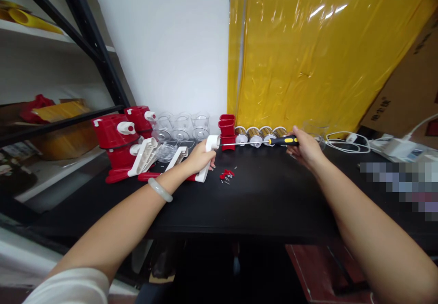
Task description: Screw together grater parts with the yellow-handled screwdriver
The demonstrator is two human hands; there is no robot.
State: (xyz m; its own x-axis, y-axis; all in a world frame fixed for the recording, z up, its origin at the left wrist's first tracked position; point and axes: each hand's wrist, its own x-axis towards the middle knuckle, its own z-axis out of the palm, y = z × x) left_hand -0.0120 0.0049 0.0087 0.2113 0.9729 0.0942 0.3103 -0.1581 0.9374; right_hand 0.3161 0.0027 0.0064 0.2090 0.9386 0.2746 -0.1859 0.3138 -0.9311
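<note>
At centre, the left grip (199,158) is closed around a white part (212,143). Right of centre, the right grip (306,146) clasps a screwdriver (283,140).

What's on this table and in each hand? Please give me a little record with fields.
Left hand: holds a white part
Right hand: holds a black-and-yellow screwdriver
Screwdriver aim: the white part's round end; contact unclear
Between the hands: small red pieces, loose screws
Left side: red housings with white fittings
Back: clear cups, patterned drums
Right side: white cable
Surface: black table
</note>
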